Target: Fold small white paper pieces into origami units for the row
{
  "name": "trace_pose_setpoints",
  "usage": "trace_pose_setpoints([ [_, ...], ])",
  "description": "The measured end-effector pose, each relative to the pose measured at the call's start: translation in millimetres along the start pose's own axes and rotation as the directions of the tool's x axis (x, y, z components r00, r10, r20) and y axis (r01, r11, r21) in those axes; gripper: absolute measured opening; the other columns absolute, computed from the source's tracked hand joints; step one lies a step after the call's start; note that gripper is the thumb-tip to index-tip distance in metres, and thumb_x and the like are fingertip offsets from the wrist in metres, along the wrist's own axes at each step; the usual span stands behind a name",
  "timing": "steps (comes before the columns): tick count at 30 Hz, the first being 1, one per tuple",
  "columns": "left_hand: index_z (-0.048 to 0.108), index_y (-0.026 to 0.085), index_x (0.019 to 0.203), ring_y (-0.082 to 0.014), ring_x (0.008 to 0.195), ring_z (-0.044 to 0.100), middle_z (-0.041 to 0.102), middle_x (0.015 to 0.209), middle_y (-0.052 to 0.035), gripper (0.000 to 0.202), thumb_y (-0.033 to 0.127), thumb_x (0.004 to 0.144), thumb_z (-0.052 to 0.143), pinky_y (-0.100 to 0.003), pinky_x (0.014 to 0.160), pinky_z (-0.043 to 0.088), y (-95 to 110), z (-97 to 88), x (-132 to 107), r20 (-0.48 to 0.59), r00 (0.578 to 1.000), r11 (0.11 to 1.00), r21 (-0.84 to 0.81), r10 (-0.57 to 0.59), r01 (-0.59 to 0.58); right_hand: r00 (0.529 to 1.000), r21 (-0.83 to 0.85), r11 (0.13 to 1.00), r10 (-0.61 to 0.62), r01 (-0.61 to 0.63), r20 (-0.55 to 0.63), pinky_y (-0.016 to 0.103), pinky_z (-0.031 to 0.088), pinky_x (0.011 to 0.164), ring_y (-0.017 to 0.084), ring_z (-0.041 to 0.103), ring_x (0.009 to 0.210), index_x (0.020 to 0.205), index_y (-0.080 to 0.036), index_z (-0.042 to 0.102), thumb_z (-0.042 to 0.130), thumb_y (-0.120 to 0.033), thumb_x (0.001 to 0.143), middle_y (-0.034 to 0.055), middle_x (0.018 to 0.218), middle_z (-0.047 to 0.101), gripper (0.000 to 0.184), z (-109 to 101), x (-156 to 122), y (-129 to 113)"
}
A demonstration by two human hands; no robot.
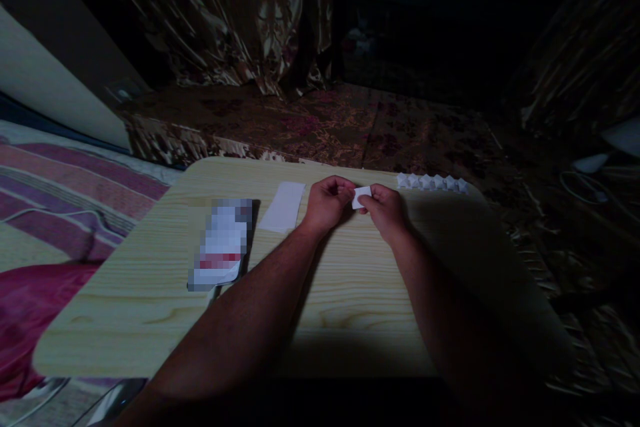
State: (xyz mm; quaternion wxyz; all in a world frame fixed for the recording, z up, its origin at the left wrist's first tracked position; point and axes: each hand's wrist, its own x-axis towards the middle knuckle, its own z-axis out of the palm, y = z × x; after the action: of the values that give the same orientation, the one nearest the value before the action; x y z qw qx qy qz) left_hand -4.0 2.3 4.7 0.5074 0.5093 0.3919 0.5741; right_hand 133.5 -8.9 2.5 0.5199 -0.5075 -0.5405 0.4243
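Note:
Above the far half of the table, a small folded piece of white paper (361,195) is between my two hands. My right hand (386,212) pinches it from the right, the thumb lying across its front. Closed fingers of my left hand (327,203) meet its left edge, though their exact grip is partly hidden. Just left of that hand, flat white paper strips (283,207) lie on the wood. Several small folded white paper stars (433,183) stand in a row along the far right edge, beyond my right hand.
A phone (223,243) with a blurred-out screen lies left of my left forearm on the light wooden table (350,310). A striped bedspread (55,193) and a pink cloth (45,320) are on the left. Patterned curtains (250,13) hang behind a cloth-covered ledge (300,120).

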Motion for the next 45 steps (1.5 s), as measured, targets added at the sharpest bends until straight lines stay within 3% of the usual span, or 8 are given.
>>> trace_pose_setpoints([
  [13, 0.067, 0.014, 0.075, -0.0084, 0.050, 0.048, 0.061, 0.060, 0.0002, 0.013, 0.024, 0.066, 0.069, -0.021, 0.048, 0.036, 0.2, 1.6, -1.0, 0.051, 0.999, 1.000, -0.008, -0.020, 0.020, 1.000, 0.072, 0.997, 0.002, -0.001, -0.017, 0.024, 0.045, 0.053, 0.014, 0.059, 0.058, 0.075, -0.016, 0.063, 0.062, -0.027, 0.066, -0.0008, 0.063, 0.063, 0.014, 0.7, 1.7, 2.4],
  [34, 0.067, 0.013, 0.073, -0.0073, 0.049, 0.045, 0.058, 0.057, 0.0006, 0.013, 0.023, 0.064, 0.070, -0.020, 0.048, 0.033, -1.0, 1.9, -1.0, 0.073, 0.997, 0.999, -0.019, -0.034, 0.036, 0.993, -0.010, 0.999, -0.052, 0.051, -0.109, 0.023, 0.042, 0.053, 0.013, 0.055, 0.058, 0.070, -0.016, 0.065, 0.063, -0.030, 0.067, -0.0010, 0.061, 0.060, 0.014, 2.1, 3.5, 2.5],
  [40, 0.067, 0.014, 0.074, -0.0078, 0.048, 0.045, 0.058, 0.056, 0.0006, 0.013, 0.023, 0.064, 0.069, -0.021, 0.047, 0.034, 1.3, 0.0, 0.6, 0.012, 0.998, 0.998, -0.034, -0.061, 0.061, 0.999, 0.088, 0.995, 0.037, -0.036, -0.012, 0.025, 0.048, 0.053, 0.014, 0.059, 0.061, 0.079, -0.016, 0.063, 0.064, -0.036, 0.069, 0.0011, 0.068, 0.064, 0.022, 1.3, -0.4, -1.9],
  [45, 0.067, 0.014, 0.074, -0.0086, 0.049, 0.046, 0.059, 0.057, 0.0002, 0.014, 0.022, 0.064, 0.068, -0.022, 0.048, 0.035, 1.5, -1.5, 1.2, -0.027, 0.998, 0.998, -0.009, -0.059, 0.059, 0.999, 0.063, 0.997, 0.046, -0.047, 0.022, 0.024, 0.048, 0.052, 0.012, 0.057, 0.056, 0.074, -0.016, 0.061, 0.062, -0.027, 0.065, 0.0004, 0.067, 0.064, 0.015, 0.8, -1.3, -3.6],
])
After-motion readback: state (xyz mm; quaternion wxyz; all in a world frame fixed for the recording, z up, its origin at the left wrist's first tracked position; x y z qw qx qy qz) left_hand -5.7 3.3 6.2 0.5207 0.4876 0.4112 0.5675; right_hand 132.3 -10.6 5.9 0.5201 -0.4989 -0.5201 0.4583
